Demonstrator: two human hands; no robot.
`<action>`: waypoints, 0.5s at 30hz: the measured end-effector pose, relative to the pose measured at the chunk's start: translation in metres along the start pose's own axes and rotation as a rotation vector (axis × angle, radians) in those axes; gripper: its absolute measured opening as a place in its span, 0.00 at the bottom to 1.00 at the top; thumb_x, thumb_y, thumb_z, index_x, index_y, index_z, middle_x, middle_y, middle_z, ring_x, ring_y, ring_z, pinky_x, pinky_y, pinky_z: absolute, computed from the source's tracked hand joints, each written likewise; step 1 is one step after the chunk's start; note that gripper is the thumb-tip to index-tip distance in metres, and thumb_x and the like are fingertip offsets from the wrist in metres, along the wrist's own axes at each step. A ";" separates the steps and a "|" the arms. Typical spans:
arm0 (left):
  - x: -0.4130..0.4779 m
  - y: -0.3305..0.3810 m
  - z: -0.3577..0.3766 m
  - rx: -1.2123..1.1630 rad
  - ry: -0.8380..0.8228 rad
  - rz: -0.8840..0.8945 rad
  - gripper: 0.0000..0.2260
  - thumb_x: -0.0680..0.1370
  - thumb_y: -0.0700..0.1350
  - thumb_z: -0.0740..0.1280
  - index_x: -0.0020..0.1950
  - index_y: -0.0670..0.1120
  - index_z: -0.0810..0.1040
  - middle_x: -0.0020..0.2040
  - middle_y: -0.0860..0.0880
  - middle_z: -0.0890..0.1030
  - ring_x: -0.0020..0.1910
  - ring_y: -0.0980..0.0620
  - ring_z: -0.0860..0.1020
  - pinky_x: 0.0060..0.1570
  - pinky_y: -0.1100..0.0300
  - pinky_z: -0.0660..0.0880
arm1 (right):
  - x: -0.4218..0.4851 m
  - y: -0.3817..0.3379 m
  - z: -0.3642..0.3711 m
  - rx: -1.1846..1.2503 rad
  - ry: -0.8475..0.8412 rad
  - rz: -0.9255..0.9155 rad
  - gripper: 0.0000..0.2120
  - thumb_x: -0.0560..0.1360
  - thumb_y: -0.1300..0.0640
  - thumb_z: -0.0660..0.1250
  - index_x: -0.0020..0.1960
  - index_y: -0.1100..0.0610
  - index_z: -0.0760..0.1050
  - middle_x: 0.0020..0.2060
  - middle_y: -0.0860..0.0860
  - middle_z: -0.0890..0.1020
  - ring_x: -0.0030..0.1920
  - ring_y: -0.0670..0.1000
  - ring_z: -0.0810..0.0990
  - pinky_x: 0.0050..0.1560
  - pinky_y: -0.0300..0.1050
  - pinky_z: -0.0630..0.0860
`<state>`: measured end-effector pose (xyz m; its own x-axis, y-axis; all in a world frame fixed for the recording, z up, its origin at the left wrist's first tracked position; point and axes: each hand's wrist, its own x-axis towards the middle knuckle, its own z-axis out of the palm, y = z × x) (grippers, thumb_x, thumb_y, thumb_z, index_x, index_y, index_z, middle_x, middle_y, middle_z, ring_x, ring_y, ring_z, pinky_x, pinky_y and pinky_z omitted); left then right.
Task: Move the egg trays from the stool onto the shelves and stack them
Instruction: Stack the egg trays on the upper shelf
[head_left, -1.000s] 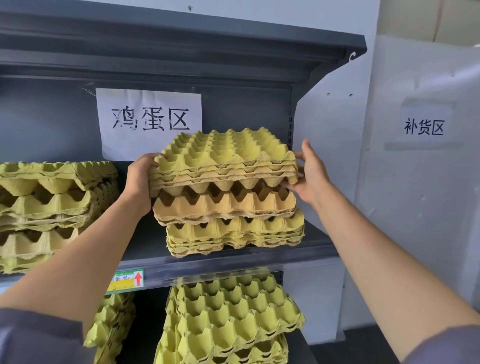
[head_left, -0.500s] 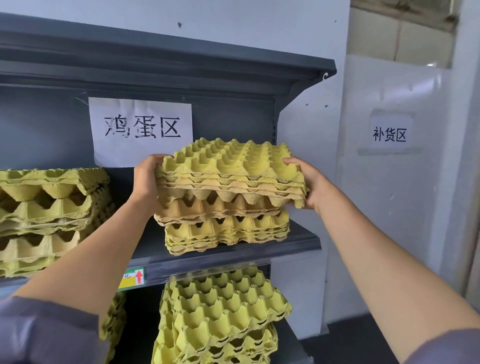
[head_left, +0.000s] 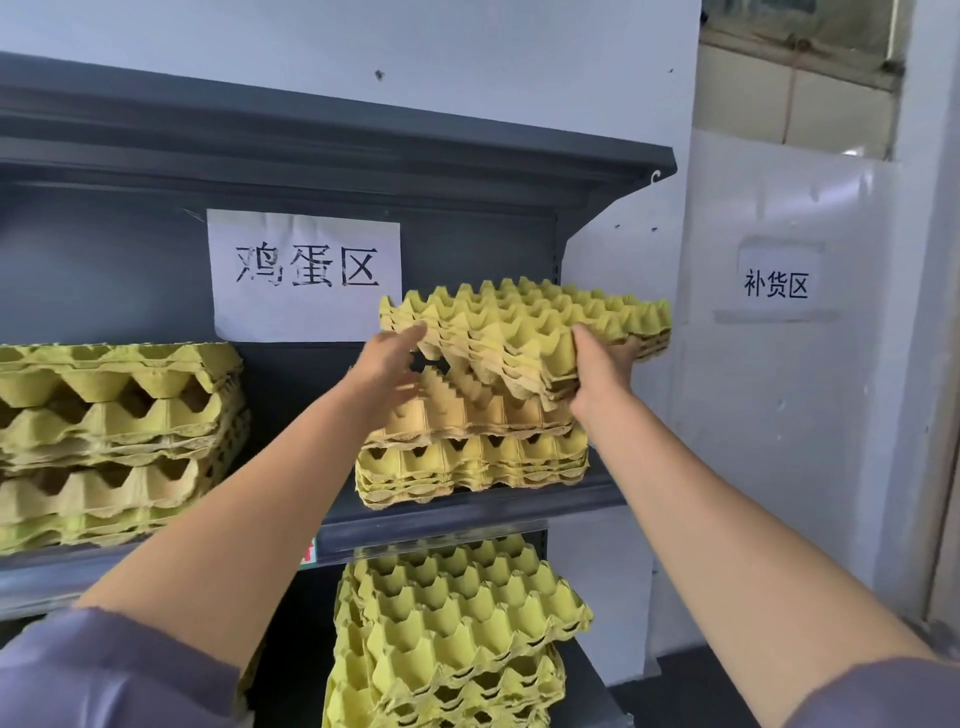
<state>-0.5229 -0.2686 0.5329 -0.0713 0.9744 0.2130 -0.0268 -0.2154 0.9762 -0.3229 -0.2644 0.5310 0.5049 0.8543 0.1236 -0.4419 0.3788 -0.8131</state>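
Egg trays (head_left: 524, 332): rough matt moulded pulp. Shelf (head_left: 467, 512): smooth painted metal. Sign (head_left: 304, 275): paper.

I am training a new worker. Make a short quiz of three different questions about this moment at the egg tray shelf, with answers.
1. True or false: the held egg trays sit squarely on the stack below.
2. Which hand grips the near corner of the held trays: A left, B right?
3. Fill in: the sign with three characters hangs on the shelf's ____ panel.

Key: 1 false, they are turned askew. 2 B, right hand; left hand is at the left edge. 3 back.
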 end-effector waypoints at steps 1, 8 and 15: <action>-0.005 -0.001 0.005 -0.030 -0.060 -0.049 0.27 0.78 0.56 0.63 0.72 0.45 0.62 0.67 0.42 0.69 0.61 0.41 0.73 0.60 0.48 0.73 | -0.005 0.004 0.004 -0.046 0.014 -0.020 0.45 0.70 0.53 0.72 0.76 0.41 0.48 0.70 0.55 0.65 0.61 0.61 0.75 0.58 0.60 0.76; -0.016 -0.002 0.040 -0.293 -0.063 -0.165 0.21 0.73 0.51 0.71 0.59 0.44 0.68 0.49 0.44 0.75 0.49 0.42 0.77 0.39 0.47 0.78 | -0.035 0.029 0.036 -0.244 -0.019 -0.093 0.43 0.74 0.53 0.68 0.77 0.45 0.43 0.70 0.57 0.60 0.52 0.55 0.68 0.48 0.47 0.67; 0.008 -0.001 0.034 -0.399 0.091 -0.139 0.21 0.75 0.36 0.60 0.68 0.42 0.65 0.57 0.39 0.75 0.49 0.39 0.78 0.33 0.42 0.78 | -0.041 0.030 0.045 -0.333 -0.070 -0.090 0.41 0.75 0.53 0.69 0.77 0.47 0.45 0.69 0.55 0.63 0.39 0.47 0.66 0.37 0.39 0.64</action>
<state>-0.4894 -0.2586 0.5349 -0.1273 0.9901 0.0585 -0.4245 -0.1077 0.8990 -0.3900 -0.2723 0.5273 0.4735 0.8495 0.2327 -0.1260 0.3268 -0.9367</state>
